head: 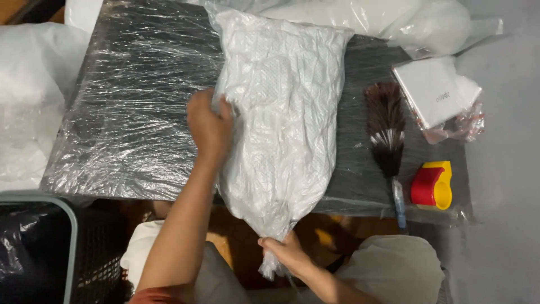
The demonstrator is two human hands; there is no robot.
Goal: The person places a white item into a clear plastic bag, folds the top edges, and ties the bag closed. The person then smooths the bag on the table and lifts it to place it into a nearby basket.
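A clear plastic bag stuffed with white quilted fabric (281, 107) lies lengthwise on a dark table wrapped in cling film (129, 112). My left hand (209, 125) presses and grips the bag's left side near its middle. My right hand (287, 252) pinches the gathered neck of the bag, which hangs over the table's near edge above my lap.
A brown and white feather duster (387, 135) with a blue handle lies to the right of the bag. A red and yellow tape dispenser (432, 184) sits at the table's right corner. A wrapped white packet (441, 95) lies behind it. More white plastic bags (394, 17) are at the back, a dark bin (34, 247) at lower left.
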